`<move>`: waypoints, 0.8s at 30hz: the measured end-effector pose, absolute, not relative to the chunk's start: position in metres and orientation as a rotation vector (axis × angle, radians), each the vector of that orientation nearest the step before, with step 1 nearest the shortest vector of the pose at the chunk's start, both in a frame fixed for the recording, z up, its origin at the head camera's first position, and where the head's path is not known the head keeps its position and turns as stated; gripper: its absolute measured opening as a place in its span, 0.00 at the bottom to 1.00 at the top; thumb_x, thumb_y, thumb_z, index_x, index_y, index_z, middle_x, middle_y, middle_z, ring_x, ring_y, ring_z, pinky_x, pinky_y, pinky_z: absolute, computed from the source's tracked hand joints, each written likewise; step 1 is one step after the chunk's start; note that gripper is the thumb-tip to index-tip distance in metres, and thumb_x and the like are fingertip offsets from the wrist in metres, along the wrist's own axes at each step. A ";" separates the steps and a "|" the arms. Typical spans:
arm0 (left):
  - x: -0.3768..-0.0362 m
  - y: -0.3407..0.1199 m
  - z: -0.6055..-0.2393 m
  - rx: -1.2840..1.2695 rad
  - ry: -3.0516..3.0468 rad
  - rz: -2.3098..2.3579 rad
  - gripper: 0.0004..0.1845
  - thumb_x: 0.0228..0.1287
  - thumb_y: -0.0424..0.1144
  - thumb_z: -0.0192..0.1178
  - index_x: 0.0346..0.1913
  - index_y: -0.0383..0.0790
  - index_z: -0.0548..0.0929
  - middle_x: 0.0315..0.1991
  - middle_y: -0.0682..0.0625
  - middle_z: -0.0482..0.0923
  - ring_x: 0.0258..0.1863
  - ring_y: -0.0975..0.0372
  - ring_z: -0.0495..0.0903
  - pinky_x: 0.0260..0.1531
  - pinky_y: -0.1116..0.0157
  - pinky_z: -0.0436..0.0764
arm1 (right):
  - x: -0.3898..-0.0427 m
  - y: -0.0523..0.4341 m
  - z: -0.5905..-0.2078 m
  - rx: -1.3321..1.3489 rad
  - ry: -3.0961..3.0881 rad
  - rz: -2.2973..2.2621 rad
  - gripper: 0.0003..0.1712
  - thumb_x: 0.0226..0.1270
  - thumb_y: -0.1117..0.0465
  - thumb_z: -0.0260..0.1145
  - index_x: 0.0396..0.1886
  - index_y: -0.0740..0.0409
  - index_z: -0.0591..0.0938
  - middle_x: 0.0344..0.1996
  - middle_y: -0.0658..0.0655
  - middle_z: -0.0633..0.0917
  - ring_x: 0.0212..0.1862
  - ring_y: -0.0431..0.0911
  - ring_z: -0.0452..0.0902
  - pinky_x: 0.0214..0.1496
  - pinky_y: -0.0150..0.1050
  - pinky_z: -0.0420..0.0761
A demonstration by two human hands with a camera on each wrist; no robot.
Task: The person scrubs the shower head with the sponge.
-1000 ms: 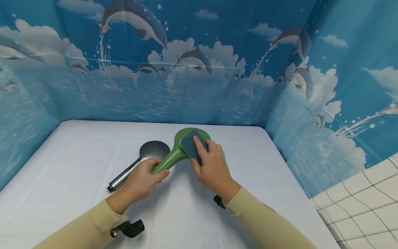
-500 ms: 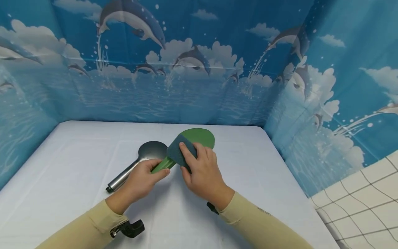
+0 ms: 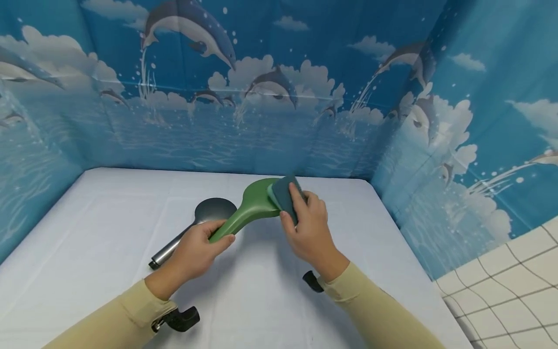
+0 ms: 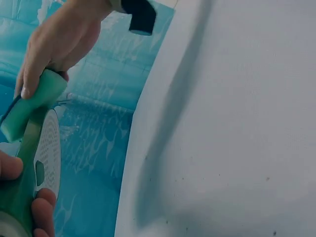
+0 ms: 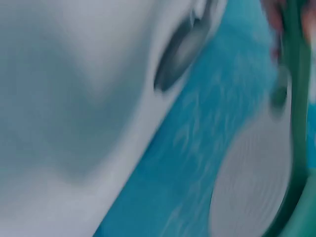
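My left hand [image 3: 198, 247] grips the green shower head [image 3: 248, 208] by its handle; my right hand [image 3: 309, 230] pinches a sponge [image 3: 283, 196] against its rim. No legible markings.

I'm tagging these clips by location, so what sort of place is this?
Probably a staged recording booth, not a real bathroom: a table under a white cloth, boxed in by a dolphin-print backdrop. The left hand holds a green shower head; the right hand presses a sponge on it.
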State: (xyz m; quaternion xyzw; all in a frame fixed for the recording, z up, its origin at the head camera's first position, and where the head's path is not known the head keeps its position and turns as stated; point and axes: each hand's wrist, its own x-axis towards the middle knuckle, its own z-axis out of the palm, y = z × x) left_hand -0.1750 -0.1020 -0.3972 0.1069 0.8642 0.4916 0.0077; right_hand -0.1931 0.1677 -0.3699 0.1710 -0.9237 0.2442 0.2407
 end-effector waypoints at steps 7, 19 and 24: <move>-0.174 -0.094 -0.399 0.390 2.639 1.601 0.18 0.73 0.44 0.67 0.61 0.40 0.86 0.32 0.47 0.84 0.28 0.60 0.80 0.28 0.63 0.80 | -0.166 0.130 -0.387 0.736 -2.345 0.235 0.37 0.70 0.54 0.71 0.77 0.56 0.74 0.60 0.70 0.78 0.52 0.61 0.75 0.50 0.57 0.77; -0.171 -0.086 -0.390 0.292 2.632 1.611 0.18 0.70 0.41 0.68 0.59 0.40 0.86 0.32 0.48 0.83 0.27 0.58 0.79 0.27 0.61 0.79 | -0.173 0.142 -0.386 0.563 -2.436 0.379 0.37 0.75 0.54 0.66 0.79 0.60 0.69 0.61 0.73 0.75 0.51 0.63 0.72 0.50 0.59 0.74; -0.170 -0.085 -0.390 0.304 2.582 1.640 0.11 0.71 0.39 0.65 0.51 0.38 0.86 0.27 0.49 0.82 0.24 0.57 0.78 0.24 0.62 0.80 | -0.160 0.123 -0.396 0.769 -2.382 0.274 0.37 0.75 0.52 0.66 0.80 0.58 0.69 0.64 0.71 0.75 0.55 0.61 0.74 0.54 0.57 0.76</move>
